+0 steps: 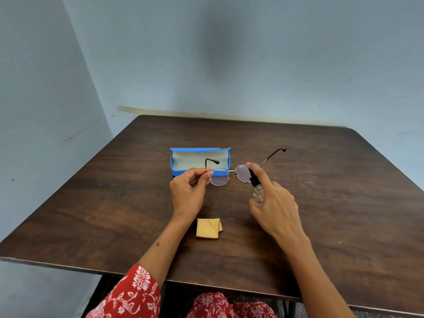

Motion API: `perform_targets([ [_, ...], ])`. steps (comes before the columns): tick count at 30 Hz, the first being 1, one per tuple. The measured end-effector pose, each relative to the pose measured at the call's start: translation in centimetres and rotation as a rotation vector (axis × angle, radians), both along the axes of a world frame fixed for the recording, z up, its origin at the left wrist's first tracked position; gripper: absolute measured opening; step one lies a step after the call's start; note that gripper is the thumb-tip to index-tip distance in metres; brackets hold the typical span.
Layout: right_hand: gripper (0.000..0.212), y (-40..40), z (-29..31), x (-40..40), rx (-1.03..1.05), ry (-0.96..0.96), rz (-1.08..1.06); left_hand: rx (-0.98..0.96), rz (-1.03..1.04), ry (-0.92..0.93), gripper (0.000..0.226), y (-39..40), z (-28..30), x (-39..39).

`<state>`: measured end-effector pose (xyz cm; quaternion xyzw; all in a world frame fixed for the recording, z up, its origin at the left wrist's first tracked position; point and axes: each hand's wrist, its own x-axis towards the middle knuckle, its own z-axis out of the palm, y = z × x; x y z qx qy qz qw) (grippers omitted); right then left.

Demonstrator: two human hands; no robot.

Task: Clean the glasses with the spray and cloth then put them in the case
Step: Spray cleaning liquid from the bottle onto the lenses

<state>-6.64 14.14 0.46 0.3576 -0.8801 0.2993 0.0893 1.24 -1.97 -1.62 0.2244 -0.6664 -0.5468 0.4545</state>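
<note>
We pinch the light, fragile glasses (229, 174) by a temple in our left hand (189, 193); our right hand (273, 205) grips the spray (255, 184).

I can't see most of the spray bottle (257, 191); my right hand (275, 207) covers its body.

tabletop (321, 203): dark wood grain, smooth, faint sheen
glasses (229, 175): thin metal frame, glossy clear lenses
case (199, 159): blue shell, matt; pale lining
cloth (208, 228): yellow fabric, soft, matt
spray bottle (256, 188): clear body, black matt top
</note>
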Motion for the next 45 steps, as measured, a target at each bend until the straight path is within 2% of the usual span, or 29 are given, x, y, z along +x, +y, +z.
perform_targets([
  [7, 0.08, 0.5, 0.3, -0.4, 0.029, 0.012, -0.021, -0.025, 0.008, -0.021, 0.018, -0.2, -0.1, 0.1],
  [11, 0.07, 0.3, 0.2, -0.3, 0.031, -0.011, -0.04, -0.021, 0.004, -0.011, 0.017, -0.2, -0.1, 0.1],
  [14, 0.076, 0.5, 0.1, -0.4, 0.008, 0.015, -0.052, -0.021, 0.013, -0.013, 0.018, -0.2, -0.1, 0.1],
  [17, 0.083, 1.0, -0.2, -0.3, -0.061, 0.07, -0.061, -0.012, 0.026, -0.002, 0.017, -0.2, 0.0, 0.0],
  [19, 0.081, 1.3, -0.2, -0.2, -0.199, 0.056, -0.079, -0.004, 0.04, 0.004, 0.016, -0.3, 0.1, 0.1],
  [23, 0.063, 1.1, 0.3, -1.5, -0.476, -0.089, -0.168, -0.003, 0.062, 0.008, 0.017, -0.4, 0.1, 0.1],
  [26, 0.038, 0.4, 0.5, -3.9, -0.509, -0.139, -0.141, -0.017, 0.076, -0.002, 0.019, -0.4, 0.1, 0.1],
  [28, 0.034, -0.2, 0.2, -5.4, -0.482, -0.135, -0.15, -0.022, 0.082, -0.009, 0.02, -0.5, 0.0, 0.2],
  [40, 0.039, -1.4, -0.1, -8.6, -0.496, -0.311, -0.19, -0.028, 0.094, -0.029, 0.019, -0.5, -0.1, 0.2],
  [43, 0.064, -1.0, 0.2, -8.2, -0.446, -0.337, -0.219, -0.036, 0.098, -0.03, 0.02, -0.5, -0.1, 0.2],
  [45, 0.076, -0.5, 0.4, -6.7, -0.456, -0.29, -0.342, -0.031, 0.102, -0.024, 0.02, -0.5, 0.0, 0.3],
])
